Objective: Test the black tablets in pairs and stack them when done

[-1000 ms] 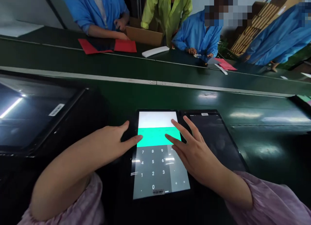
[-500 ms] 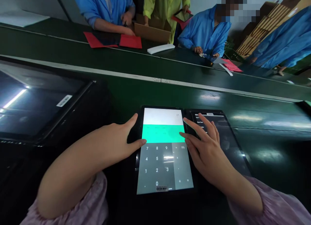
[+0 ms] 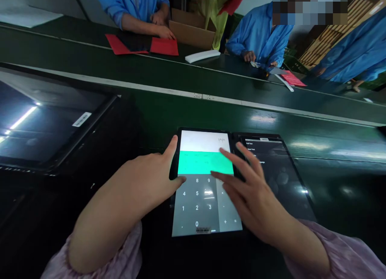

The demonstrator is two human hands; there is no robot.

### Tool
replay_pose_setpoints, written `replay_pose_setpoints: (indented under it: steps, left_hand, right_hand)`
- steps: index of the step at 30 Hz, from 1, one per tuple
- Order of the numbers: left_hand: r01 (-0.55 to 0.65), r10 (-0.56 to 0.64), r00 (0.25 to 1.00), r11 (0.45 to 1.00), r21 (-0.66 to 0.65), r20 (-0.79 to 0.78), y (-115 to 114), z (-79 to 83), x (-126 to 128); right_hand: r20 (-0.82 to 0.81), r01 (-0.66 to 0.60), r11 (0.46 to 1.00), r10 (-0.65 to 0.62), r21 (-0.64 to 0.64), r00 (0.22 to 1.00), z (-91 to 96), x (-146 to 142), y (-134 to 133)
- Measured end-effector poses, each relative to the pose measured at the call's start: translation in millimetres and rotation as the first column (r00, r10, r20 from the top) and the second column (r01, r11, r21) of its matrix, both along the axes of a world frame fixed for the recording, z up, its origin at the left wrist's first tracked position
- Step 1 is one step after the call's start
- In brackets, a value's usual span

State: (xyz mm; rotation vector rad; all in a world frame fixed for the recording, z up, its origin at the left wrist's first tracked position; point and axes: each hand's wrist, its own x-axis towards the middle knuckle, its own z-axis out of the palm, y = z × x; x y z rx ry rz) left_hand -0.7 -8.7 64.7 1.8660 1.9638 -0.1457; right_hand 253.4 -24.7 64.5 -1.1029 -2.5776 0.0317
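1. From my feed, the right hand's (image 3: 250,186) fingers have shifted inward from the screen's right side, and the top line of characters has lengthened.
2. That screen belongs to the black-framed, rectangular tablet with a white, green and grey calculator display (image 3: 197,206), lying on the dark green surface (image 3: 163,114), short of its pale far edge.
3. The right fingers are spread and grasp nothing; I judge they hover for tapping.
4. The left hand's (image 3: 147,182) thumb overlaps the tablet's left edge, seemingly steadying it; I can't tell whether those fingers grip.
5. A dark rectangular tablet showing a white-lettered menu (image 3: 277,174) lies just right, probably for easy reach.
6. Beyond that far edge stands an open brown cardboard box (image 3: 191,34); its contents are hidden from me.
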Motion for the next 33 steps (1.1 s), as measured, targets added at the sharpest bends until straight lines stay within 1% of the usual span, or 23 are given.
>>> replay_pose_setpoints:
  steps: [3,5,9,12,15,17,21,23,25,28,30,33]
  left_hand:
    - [-0.024,0.027,0.998,0.998,-0.059,0.058,2,3.4,-5]
    - [-0.045,0.053,0.995,0.994,-0.098,0.085,2,6.9,-8]
    - [-0.073,0.08,0.993,0.994,-0.085,0.084,3,12.2,-9]
    - [-0.112,0.122,0.989,0.988,-0.105,0.089,5,14.5,-8]
    - [-0.14,0.147,0.984,0.987,-0.075,0.104,7,16.1,-8]
    - [-0.15,0.156,0.983,0.987,-0.065,0.093,8,17.0,-8]
    - [-0.166,0.173,0.983,0.981,-0.101,0.066,10,20.2,-8]
    - [-0.167,0.175,0.983,0.979,-0.117,0.064,10,22.7,-7]
    - [-0.174,0.183,0.982,0.975,-0.14,0.052,11,25.8,-7]
    - [-0.197,0.2,0.98,0.967,-0.162,0.007,13,29.9,-5]
    - [-0.185,0.19,0.982,0.968,-0.169,0.013,15,30.5,-3]
    - [-0.162,0.181,0.98,0.968,-0.192,0.087,18,27.0,-2]
  right_hand:
    - [-0.009,0.094,0.994,-0.094,0.051,0.996,5.2,14,10]
    - [0.01,0.12,0.991,-0.121,0.052,0.993,5.2,18,15]
    - [0.056,0.075,0.997,-0.075,-0.003,0.996,0.1,13,16]
    - [0.05,0.064,0.997,-0.062,-0.039,0.997,-2.7,9,16]
    - [0.01,0.107,0.994,-0.107,0.009,0.994,-4.1,12,17]
    - [0.002,0.112,0.993,-0.112,0.031,0.994,-4.9,12,17]
    - [0.058,0.064,0.996,-0.06,-0.061,0.997,-3.8,10,15]
    - [0.04,0.069,0.996,-0.067,-0.062,0.997,-0.1,13,15]
    - [-0.021,0.106,0.994,-0.106,-0.009,0.994,5.1,25,18]
    - [-0.073,0.239,0.969,-0.234,0.068,0.969,10.6,57,24]
    - [-0.067,0.33,0.939,-0.324,0.096,0.944,9.6,80,27]
    - [-0.048,0.383,0.918,-0.38,0.105,0.924,1.2,103,28]
